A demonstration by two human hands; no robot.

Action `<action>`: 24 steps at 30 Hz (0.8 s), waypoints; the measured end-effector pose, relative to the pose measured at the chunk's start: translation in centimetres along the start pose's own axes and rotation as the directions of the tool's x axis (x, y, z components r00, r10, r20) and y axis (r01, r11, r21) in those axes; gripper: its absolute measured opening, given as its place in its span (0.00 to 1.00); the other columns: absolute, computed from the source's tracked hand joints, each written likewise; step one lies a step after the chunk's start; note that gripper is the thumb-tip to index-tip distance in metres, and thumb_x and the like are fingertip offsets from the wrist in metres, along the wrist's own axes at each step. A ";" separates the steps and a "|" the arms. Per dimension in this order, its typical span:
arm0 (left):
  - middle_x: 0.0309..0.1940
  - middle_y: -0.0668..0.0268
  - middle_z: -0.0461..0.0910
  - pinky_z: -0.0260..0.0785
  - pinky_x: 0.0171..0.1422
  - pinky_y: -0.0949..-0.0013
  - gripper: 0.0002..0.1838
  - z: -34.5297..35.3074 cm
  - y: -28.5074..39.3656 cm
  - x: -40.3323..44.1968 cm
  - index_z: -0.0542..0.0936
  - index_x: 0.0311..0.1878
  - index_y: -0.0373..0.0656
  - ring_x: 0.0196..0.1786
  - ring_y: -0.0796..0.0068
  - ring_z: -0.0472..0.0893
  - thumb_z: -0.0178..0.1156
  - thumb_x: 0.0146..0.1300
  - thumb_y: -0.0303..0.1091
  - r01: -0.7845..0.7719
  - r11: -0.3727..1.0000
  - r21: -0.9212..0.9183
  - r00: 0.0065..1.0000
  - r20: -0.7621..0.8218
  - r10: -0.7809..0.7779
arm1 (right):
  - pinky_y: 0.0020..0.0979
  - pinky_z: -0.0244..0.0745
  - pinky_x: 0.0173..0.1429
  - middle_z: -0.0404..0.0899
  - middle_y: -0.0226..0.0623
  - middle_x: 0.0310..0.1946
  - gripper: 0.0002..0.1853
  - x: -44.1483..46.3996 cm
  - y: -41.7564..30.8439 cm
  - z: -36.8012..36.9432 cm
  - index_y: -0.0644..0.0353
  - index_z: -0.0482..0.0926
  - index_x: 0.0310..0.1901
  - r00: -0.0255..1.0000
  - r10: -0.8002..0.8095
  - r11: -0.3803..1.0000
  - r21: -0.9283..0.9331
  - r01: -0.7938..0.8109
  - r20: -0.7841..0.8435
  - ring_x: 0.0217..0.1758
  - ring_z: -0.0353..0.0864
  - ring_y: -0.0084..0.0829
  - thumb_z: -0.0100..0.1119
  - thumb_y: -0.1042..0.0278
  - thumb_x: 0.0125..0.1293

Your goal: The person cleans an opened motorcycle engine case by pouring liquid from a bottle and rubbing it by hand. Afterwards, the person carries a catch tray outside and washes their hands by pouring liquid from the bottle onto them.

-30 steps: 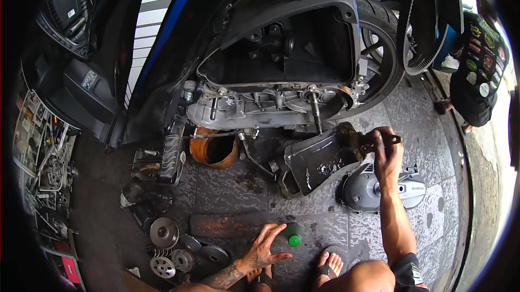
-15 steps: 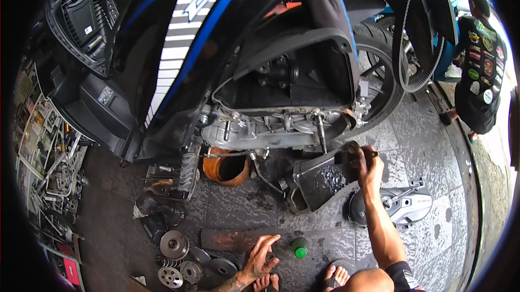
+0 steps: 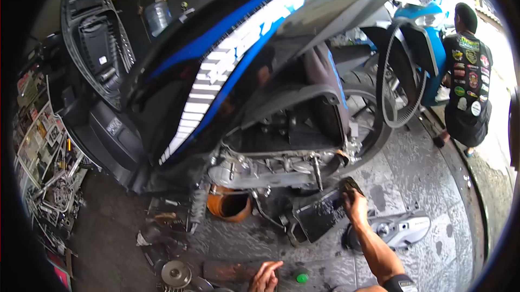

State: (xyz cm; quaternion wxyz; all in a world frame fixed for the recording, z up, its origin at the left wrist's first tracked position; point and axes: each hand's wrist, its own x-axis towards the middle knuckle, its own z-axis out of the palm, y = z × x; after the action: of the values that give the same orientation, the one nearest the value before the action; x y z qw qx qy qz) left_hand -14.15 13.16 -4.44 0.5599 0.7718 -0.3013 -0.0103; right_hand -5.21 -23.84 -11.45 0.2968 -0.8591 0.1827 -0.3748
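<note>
My right hand (image 3: 356, 206) is closed around a small dark object (image 3: 351, 185) whose kind I cannot make out. That hand is at the right end of a black plastic housing (image 3: 317, 217) on the floor, which has pale wet flecks on its surface. Low in the view, my left hand (image 3: 264, 277) holds nothing, its fingers stretched out and apart. Just to its right stands a small container with a green cap (image 3: 301, 278). Above the housing is the scooter's exposed engine casing (image 3: 260, 173) with a shaft sticking out.
A grey cover (image 3: 409, 231) lies right of the housing. An orange-brown container (image 3: 221, 205) stands under the engine, and a metal disc part (image 3: 176, 274) lies lower left. A drive belt (image 3: 385, 75) hangs by the rear wheel (image 3: 379, 129). Another person (image 3: 470, 86) crouches at the far right.
The view has tilted upward, so the scooter and floor parts appear lower. My right hand still grips the dark object and has moved slightly relative to the housing. My left hand stays open.
</note>
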 end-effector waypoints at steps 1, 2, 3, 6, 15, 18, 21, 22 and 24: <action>0.48 0.61 0.73 0.65 0.35 0.69 0.27 0.0 -1.1 0.0 0.74 0.63 0.42 0.28 0.76 0.69 0.42 0.74 0.53 -0.057 0.998 -0.009 0.997 -0.046 0.056 | 0.39 0.76 0.39 0.82 0.54 0.31 0.11 1.6 -1.7 -0.9 0.66 0.81 0.40 0.998 0.062 0.988 0.146 -0.058 -0.023 0.33 0.84 0.48 0.61 0.65 0.66; 0.48 0.61 0.73 0.65 0.35 0.69 0.27 -0.4 -1.2 -0.3 0.74 0.63 0.42 0.28 0.76 0.69 0.42 0.74 0.53 -0.034 0.999 -0.008 0.999 -0.039 0.034 | 0.38 0.76 0.38 0.82 0.54 0.29 0.12 1.8 -4.8 -3.7 0.67 0.81 0.39 0.987 0.161 0.950 0.272 -0.151 -0.012 0.31 0.84 0.47 0.60 0.65 0.66; 0.48 0.61 0.73 0.65 0.35 0.69 0.27 -0.7 -1.0 -0.8 0.74 0.62 0.41 0.28 0.76 0.69 0.43 0.75 0.52 0.009 1.000 0.002 0.999 -0.030 -0.009 | 0.36 0.76 0.36 0.82 0.54 0.27 0.13 2.5 -7.5 -5.8 0.69 0.81 0.36 0.965 0.263 0.955 0.144 -0.260 0.000 0.28 0.84 0.44 0.59 0.65 0.67; 0.47 0.60 0.74 0.64 0.36 0.69 0.25 -0.3 -1.7 -0.4 0.74 0.62 0.40 0.30 0.75 0.69 0.44 0.75 0.49 0.016 1.000 -0.012 1.000 -0.009 -0.016 | 0.37 0.77 0.39 0.82 0.55 0.28 0.14 2.5 -4.6 -3.7 0.69 0.81 0.38 0.976 0.165 0.966 0.224 -0.131 -0.142 0.31 0.84 0.45 0.60 0.62 0.66; 0.49 0.55 0.75 0.70 0.39 0.70 0.34 -0.6 -2.8 0.4 0.75 0.59 0.36 0.34 0.72 0.75 0.41 0.72 0.60 0.090 0.996 0.010 0.995 0.046 -0.091 | 0.35 0.79 0.41 0.85 0.49 0.30 0.11 1.2 -1.6 -1.9 0.65 0.82 0.40 0.994 0.103 0.995 0.019 -0.103 -0.038 0.34 0.87 0.40 0.61 0.64 0.66; 0.49 0.56 0.75 0.70 0.39 0.70 0.33 -1.3 -1.2 0.1 0.75 0.58 0.36 0.34 0.71 0.75 0.39 0.73 0.59 0.097 0.994 0.051 0.989 0.103 -0.102 | 0.34 0.78 0.42 0.85 0.47 0.30 0.11 0.4 -0.5 -1.7 0.65 0.82 0.40 0.994 0.104 0.991 0.078 -0.106 0.026 0.34 0.87 0.37 0.61 0.65 0.66; 0.50 0.55 0.75 0.70 0.43 0.68 0.37 -1.0 -1.4 0.5 0.75 0.58 0.35 0.36 0.70 0.76 0.34 0.74 0.62 0.122 0.989 0.088 0.988 0.081 -0.129 | 0.35 0.78 0.40 0.84 0.49 0.30 0.10 1.3 -3.7 -4.3 0.64 0.81 0.42 0.973 0.221 0.950 0.239 -0.200 -0.063 0.35 0.87 0.39 0.61 0.65 0.66; 0.50 0.55 0.75 0.70 0.44 0.68 0.37 -0.5 -1.6 0.7 0.75 0.58 0.35 0.37 0.70 0.76 0.33 0.73 0.62 0.128 0.988 0.086 0.988 0.079 -0.135 | 0.36 0.78 0.39 0.83 0.51 0.30 0.10 1.6 -3.1 -4.1 0.63 0.81 0.42 0.981 0.154 0.965 0.229 -0.124 -0.119 0.35 0.87 0.42 0.61 0.66 0.66; 0.51 0.55 0.74 0.70 0.44 0.67 0.38 -0.3 -1.8 0.0 0.75 0.58 0.35 0.38 0.71 0.76 0.33 0.73 0.63 0.137 0.987 0.085 0.983 0.107 -0.146 | 0.37 0.79 0.41 0.83 0.53 0.33 0.10 1.0 1.6 -1.4 0.63 0.81 0.41 0.974 0.082 0.992 -0.111 -0.060 0.213 0.39 0.86 0.46 0.62 0.65 0.65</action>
State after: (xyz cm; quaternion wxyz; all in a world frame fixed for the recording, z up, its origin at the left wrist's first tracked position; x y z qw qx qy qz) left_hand -13.18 13.74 -5.93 0.5096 0.8104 -0.2772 -0.0822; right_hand -5.70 -26.10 -11.18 0.2831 -0.9020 0.1991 -0.2580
